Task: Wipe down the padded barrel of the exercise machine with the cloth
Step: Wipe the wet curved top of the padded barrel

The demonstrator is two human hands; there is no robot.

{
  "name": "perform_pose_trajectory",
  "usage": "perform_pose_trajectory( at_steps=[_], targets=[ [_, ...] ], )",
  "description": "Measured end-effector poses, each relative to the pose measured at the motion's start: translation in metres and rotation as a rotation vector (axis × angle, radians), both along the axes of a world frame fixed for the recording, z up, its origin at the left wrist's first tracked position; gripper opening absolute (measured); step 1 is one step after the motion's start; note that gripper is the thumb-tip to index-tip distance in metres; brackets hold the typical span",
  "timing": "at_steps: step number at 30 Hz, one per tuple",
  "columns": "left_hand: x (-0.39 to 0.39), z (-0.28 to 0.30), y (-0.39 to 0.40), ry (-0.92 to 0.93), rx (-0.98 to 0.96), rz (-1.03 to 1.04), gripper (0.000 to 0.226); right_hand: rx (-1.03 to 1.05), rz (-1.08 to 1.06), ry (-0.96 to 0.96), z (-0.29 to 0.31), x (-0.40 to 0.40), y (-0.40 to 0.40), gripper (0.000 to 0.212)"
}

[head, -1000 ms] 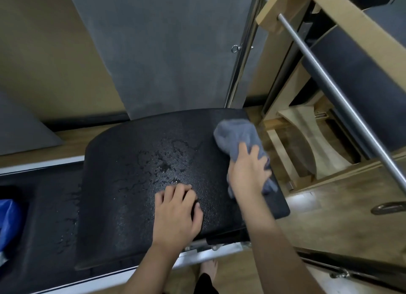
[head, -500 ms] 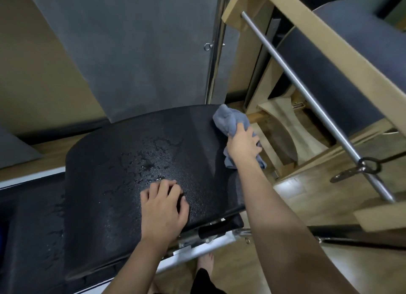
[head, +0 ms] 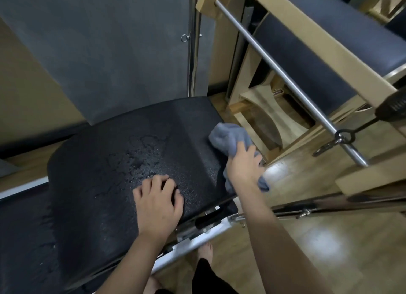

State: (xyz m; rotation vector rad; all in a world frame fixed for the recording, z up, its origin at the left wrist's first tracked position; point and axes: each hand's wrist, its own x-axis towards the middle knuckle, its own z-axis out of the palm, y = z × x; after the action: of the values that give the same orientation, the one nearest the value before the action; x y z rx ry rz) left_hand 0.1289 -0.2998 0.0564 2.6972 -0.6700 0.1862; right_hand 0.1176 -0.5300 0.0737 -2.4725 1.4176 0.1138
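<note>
Black textured vinyl on the padded barrel (head: 105,162), wet patch with beaded droplets mid-crown, just ahead of the left hand (head: 157,202). Left hand rests on the near slope, fingers bent, knuckles raised, holding nothing; looks like bracing. Right hand (head: 243,167) has its fingers curled round a bunched grey cloth (head: 229,135), pressing it on the barrel's right edge, part of the cloth hanging off the side. Strip of vinyl beside the cloth reads matte and dry, the middle glossy and wet.

Judgement: mid-wipe, right end being covered, most of the crown and the left side not yet done. Droplets also on the flat black pad (head: 24,238) to the left.

Next move probably calls for dragging the cloth leftward across the crown through the wet patch, firm even pressure, overlapping passes. Left hand sits in that path, so it would need to lift or shift. Bunched cloth has small contact area; spreading it flatter would help.
</note>
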Motion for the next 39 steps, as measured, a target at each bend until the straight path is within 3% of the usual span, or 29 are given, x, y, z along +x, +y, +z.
perform_pose_trajectory(
  at_steps=[3,5,9,12,16,25,27,30,36,39],
  targets=[
    [0.0,-0.001,0.0,0.003,0.0,-0.005,0.016,0.143,-0.144,0.004,-0.001,0.028,-0.04,0.042],
    [0.001,-0.002,0.0,0.002,0.002,-0.004,0.015,0.132,-0.149,0.02,-0.001,0.031,-0.04,0.044],
    [0.0,-0.001,0.0,-0.009,0.008,-0.007,0.013,-0.066,-0.006,-0.002,0.002,-0.002,0.015,0.042],
    [0.0,-0.001,0.0,-0.012,0.016,-0.007,0.013,-0.17,0.208,0.034,0.006,-0.044,0.072,0.058],
    [0.001,-0.002,0.0,-0.013,0.04,-0.016,0.014,-0.247,0.392,-0.085,0.003,-0.078,0.095,0.065],
    [0.0,-0.001,0.001,0.012,0.025,-0.019,0.016,0.07,-0.123,-0.009,-0.001,0.014,-0.018,0.049],
    [0.001,-0.002,0.001,0.01,0.027,-0.016,0.016,0.095,-0.151,0.017,0.001,0.017,-0.015,0.055],
    [0.0,-0.002,0.001,-0.001,0.027,-0.016,0.015,0.003,-0.063,0.05,0.007,-0.003,0.024,0.067],
    [0.001,-0.001,0.0,-0.01,0.071,-0.023,0.019,-0.229,0.391,-0.027,0.007,-0.079,0.12,0.067],
    [0.001,0.0,0.0,-0.012,0.072,-0.019,0.019,-0.232,0.381,-0.097,0.004,-0.074,0.118,0.064]
  ],
)
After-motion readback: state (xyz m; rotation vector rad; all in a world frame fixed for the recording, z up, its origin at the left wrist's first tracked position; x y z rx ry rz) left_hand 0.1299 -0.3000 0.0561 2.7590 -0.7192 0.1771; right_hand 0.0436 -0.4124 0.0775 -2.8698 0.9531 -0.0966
